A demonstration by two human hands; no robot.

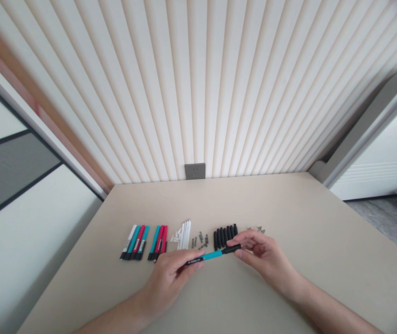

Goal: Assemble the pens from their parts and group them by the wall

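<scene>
Left hand (176, 269) and right hand (266, 252) pinch opposite ends of a teal-and-black pen (213, 255), fingertips closed on it. Keeping both ends in line probably works best

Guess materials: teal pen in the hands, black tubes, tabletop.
Teal pen: likely plastic; smooth, opaque, evenly colored barrel. Black tubes: rubber or plastic, can't tell which; dark, fairly matte. Tabletop: probably laminate; matte, uniform beige, no visible grain.
</scene>
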